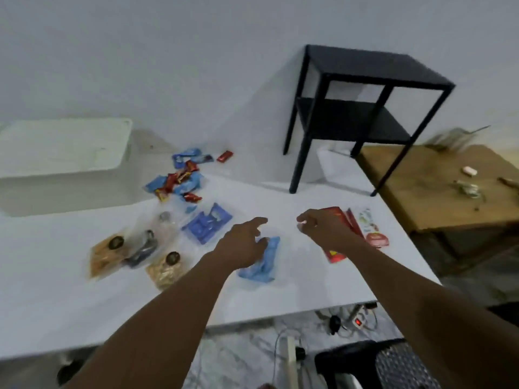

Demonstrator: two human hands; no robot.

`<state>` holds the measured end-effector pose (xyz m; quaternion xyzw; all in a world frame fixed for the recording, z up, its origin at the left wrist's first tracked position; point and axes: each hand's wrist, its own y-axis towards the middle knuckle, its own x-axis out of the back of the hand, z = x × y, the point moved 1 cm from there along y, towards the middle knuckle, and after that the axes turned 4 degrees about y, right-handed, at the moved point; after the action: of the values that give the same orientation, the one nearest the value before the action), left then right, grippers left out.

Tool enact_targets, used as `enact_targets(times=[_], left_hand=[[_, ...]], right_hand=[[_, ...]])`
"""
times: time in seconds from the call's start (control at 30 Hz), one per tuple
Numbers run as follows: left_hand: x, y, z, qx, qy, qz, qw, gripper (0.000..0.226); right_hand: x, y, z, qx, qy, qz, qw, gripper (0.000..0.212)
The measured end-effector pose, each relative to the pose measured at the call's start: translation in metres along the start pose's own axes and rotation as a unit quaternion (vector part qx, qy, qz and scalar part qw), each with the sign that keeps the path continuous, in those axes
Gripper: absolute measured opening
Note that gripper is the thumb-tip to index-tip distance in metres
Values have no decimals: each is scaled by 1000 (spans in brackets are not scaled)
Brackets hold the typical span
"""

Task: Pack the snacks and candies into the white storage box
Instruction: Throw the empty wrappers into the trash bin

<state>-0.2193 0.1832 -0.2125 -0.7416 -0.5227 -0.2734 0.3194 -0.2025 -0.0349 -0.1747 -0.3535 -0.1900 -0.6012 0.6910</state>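
Note:
The white storage box point(64, 153) stands at the table's back left, its top looking covered. Blue and red candies point(179, 178) lie in a heap to its right, with one red candy point(224, 156) apart from them. A blue packet point(207, 223) and clear bags of nuts point(106, 254) lie nearer. My left hand point(244, 242) reaches forward with its index finger straight, its other fingers touching a crumpled blue wrapper point(265, 263). My right hand point(323, 228) hovers with loosely curled fingers over red packets point(335, 255); I see nothing in it.
A black side table point(362, 88) stands on the white table point(280, 290) at the back right. A wooden table point(438, 192) with small items adjoins on the right. Cables and a power strip point(356, 321) lie on the floor below the front edge.

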Motion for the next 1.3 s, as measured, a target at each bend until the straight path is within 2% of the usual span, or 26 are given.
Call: enact_targets(times=[0.07,0.2,0.3,0.43,0.53,0.63,0.7,0.83,0.9,1.0,1.13,1.3], left_hand=[[-30,41,-42,-29,18,22,999,49],[-108,110,-92,-66,70,63,993,54],[-169,158,-96,-60,91,85,990,60],[-222,204,-90,-53,130,75,987,66],[-249,225,-84,-56,177,100,977,64],[-267,225,-81,-63,235,103,965,66],[-273,220,-79,-81,206,66,973,60],[-266,213,-78,-84,147,27,985,29],[-255,212,-77,-85,120,16,989,25],[-228,203,-72,-72,50,23,996,27],[-175,175,-60,-41,10,14,999,28],[-71,119,-34,-96,-8,-33,995,37]], right_hand=[[41,16,-48,-32,-23,-13,999,19],[88,49,-151,-106,-16,-59,992,19],[96,77,-218,-136,-21,-83,987,32],[82,121,-286,-140,-61,-60,986,56],[71,138,-308,-113,-87,-90,986,59],[65,145,-312,-105,-119,-130,979,59],[63,146,-313,-108,-122,-133,978,59],[64,141,-303,-117,-89,-111,983,60],[61,134,-291,-115,-76,-100,985,59],[52,122,-267,-115,-59,-96,987,56],[40,112,-217,-87,-52,-72,992,52],[16,104,-107,-3,-63,-50,997,49]])
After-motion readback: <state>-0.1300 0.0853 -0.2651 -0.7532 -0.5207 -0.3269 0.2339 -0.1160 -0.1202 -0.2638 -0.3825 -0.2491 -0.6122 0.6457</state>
